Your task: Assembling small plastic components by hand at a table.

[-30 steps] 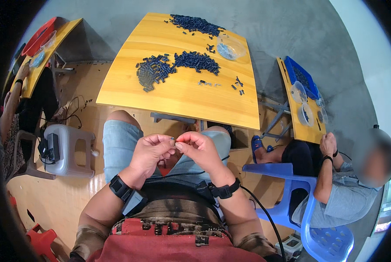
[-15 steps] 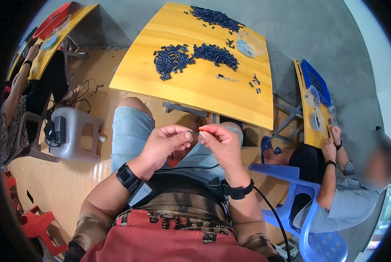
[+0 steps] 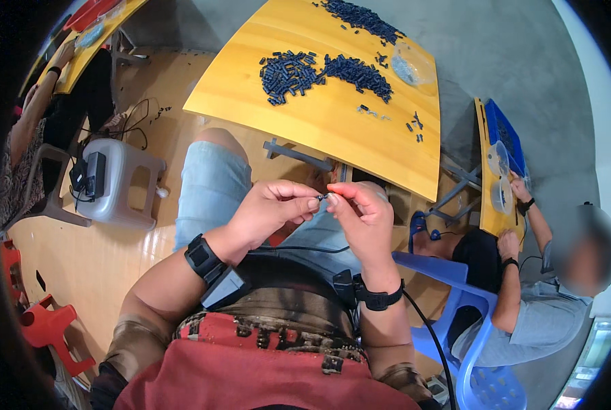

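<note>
Above my lap, my left hand (image 3: 271, 213) and my right hand (image 3: 365, 213) meet fingertip to fingertip. Between them shows a small dark part (image 3: 323, 197), pinched by both thumbs and forefingers; its exact kind is too small to make out. On the yellow table (image 3: 251, 34) ahead lie a pile of short dark cylindrical pieces (image 3: 288, 77) and, beside it, another dark pile (image 3: 360, 78). A few loose silvery bits (image 3: 373, 113) and dark pieces (image 3: 417, 126) are scattered nearer the right edge.
A see-through bowl (image 3: 413, 65) stands at the table's right edge, near a far dark pile (image 3: 363, 20). At right, a person (image 3: 544, 307) sits on a blue chair (image 3: 449, 290) by another table. A grey stool (image 3: 117, 184) stands left; a black cable (image 3: 432, 335) runs past my right wrist.
My hands have come together, closing the small gap between their fingertips at the dark part. The whole view has shifted, with the table now higher and further right.
</note>
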Tool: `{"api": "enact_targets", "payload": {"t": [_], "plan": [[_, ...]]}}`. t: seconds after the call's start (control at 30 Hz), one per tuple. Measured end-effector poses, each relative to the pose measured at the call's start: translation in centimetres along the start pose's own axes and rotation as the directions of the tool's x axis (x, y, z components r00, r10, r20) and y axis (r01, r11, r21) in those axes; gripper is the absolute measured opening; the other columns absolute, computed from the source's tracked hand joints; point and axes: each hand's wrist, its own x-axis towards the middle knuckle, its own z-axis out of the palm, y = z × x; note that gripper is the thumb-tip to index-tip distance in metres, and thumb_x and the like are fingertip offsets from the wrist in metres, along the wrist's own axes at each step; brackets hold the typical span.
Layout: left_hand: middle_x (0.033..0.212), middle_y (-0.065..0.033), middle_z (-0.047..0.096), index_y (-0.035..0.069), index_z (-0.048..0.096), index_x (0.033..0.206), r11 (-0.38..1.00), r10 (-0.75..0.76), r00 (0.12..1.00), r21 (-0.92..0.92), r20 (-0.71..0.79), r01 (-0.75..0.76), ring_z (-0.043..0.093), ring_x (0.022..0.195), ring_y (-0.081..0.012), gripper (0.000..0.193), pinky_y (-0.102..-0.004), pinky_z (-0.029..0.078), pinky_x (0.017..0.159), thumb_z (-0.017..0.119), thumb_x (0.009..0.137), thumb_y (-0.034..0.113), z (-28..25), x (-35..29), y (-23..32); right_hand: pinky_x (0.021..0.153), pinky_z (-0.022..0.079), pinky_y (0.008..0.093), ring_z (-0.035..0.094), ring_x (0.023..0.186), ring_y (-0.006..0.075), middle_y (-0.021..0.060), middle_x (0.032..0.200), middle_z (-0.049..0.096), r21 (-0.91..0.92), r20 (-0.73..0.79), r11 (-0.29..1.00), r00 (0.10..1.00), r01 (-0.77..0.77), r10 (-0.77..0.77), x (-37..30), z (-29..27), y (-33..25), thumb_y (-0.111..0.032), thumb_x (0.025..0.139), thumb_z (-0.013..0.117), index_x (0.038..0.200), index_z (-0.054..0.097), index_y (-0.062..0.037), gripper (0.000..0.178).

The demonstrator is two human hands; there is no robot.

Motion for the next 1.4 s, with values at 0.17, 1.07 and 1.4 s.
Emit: {"api": "enact_targets", "payload": {"t": [0.17, 1.07, 1.4], "plan": [[0.078, -0.0012, 0.067, 0.003, 0.069, 0.095, 0.999, 0.003, 1.000, 0.032, 0.000, -0.003, 0.058, 0.066, -0.0053, 0.016, -0.0187, 0.046, 0.060, 0.067, 0.086, 0.016, -0.1, -0.1, 0.0, 0.064, 0.048, 0.0204, 0.060, 0.072, 0.0088, 0.0042, 0.086, 0.060, -0.054, 0.022, 0.997, 0.999, 0.047, -0.046, 0.2, 0.1, -0.4, 0.002, 0.084, 0.063, 0.097, 0.066, 0.0014, 0.013], [0.080, -0.0022, 0.067, 0.003, 0.069, 0.095, 0.998, -0.045, 0.996, -0.044, 0.071, 0.048, 0.059, 0.069, -0.0068, 0.017, -0.0208, 0.047, 0.062, 0.069, 0.085, 0.017, -0.6, 0.1, -0.5, 0.067, 0.046, 0.0218, 0.058, 0.077, 0.0111, 0.0054, 0.086, 0.063, -0.033, 0.037, 0.999, 0.999, 0.040, -0.039, 0.1, 0.0, -0.1, 0.003, 0.079, 0.067, 0.091, 0.068, -0.0007, 0.013], [0.081, -0.0032, 0.068, 0.002, 0.069, 0.094, 0.989, -0.071, 0.990, -0.122, 0.120, 0.085, 0.060, 0.070, -0.0073, 0.016, -0.0211, 0.048, 0.065, 0.069, 0.085, 0.016, -0.9, 0.1, -0.8, 0.072, 0.047, 0.0254, 0.061, 0.082, 0.0155, 0.0074, 0.085, 0.066, -0.076, 0.066, 0.994, 0.995, 0.080, -0.075, 0.2, -0.4, 0.2, 0.004, 0.076, 0.068, 0.090, 0.069, -0.0014, 0.015]]}}
